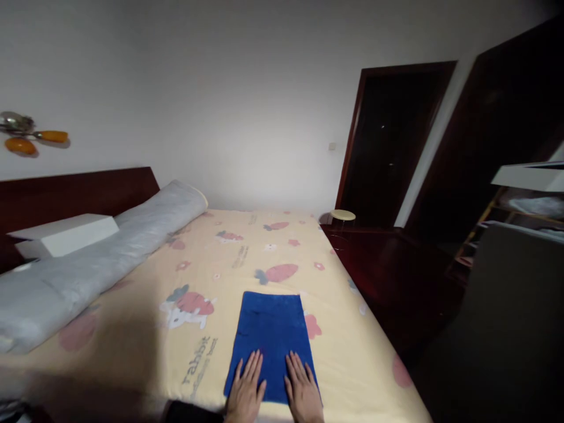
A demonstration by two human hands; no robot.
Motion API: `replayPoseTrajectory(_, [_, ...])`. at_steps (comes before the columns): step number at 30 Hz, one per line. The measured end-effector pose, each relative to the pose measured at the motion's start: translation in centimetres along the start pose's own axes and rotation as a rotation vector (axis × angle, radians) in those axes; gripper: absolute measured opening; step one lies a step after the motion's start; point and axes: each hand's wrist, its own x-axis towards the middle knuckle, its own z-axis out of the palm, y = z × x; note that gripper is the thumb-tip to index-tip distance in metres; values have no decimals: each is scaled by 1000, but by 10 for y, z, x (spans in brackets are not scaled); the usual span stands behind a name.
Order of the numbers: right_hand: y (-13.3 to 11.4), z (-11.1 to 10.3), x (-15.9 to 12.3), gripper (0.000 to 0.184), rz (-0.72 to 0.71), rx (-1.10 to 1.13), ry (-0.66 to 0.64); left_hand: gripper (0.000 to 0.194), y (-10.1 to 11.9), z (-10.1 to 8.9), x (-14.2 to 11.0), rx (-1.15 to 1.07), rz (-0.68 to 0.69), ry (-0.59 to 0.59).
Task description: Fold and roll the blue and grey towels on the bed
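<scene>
A blue towel lies flat on the yellow printed bed sheet, near the front edge of the bed. My left hand rests palm down on the towel's near left part, fingers stretched out and together. My right hand lies flat on its near right part in the same way. Neither hand holds anything. The towel looks folded into a narrow rectangle running away from me.
A long grey bolster lies along the dark wooden headboard at the left, with a white box on it. A dark doorway and a small round stool stand beyond the bed. Dark furniture fills the right.
</scene>
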Motion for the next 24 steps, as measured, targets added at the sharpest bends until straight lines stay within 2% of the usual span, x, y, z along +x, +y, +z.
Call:
replayPoseTrajectory(3, [16,-14,-19,56,72,-53,-2,57,-16,-20,-15,22,-137,-28])
replayPoseTrajectory(6, [27,-24,-33,55,76,-69,-36,55,-30,-27,-29,32,-255,-56])
replayPoseTrajectory(8, [30,-30,-36,53,69,-78,-60,54,-36,-32,-34,24,-280,-79])
replayPoseTrajectory(12, [26,-51,-18,49,79,-202,-143,52,-46,-59,-25,1,-230,-152])
replayPoseTrajectory(16, [26,-73,12,42,14,-267,-229,51,-52,-97,7,5,-137,-236])
replayPoseTrajectory(18, [30,-79,17,36,-31,-255,-250,43,-53,-108,20,3,-70,-296])
replayPoseTrajectory(21, [35,-77,0,34,-103,-223,-274,30,-47,-114,23,-4,36,-401])
replayPoseTrajectory(24, [33,-72,-28,42,-145,-188,-285,34,-36,-112,10,-21,100,-471])
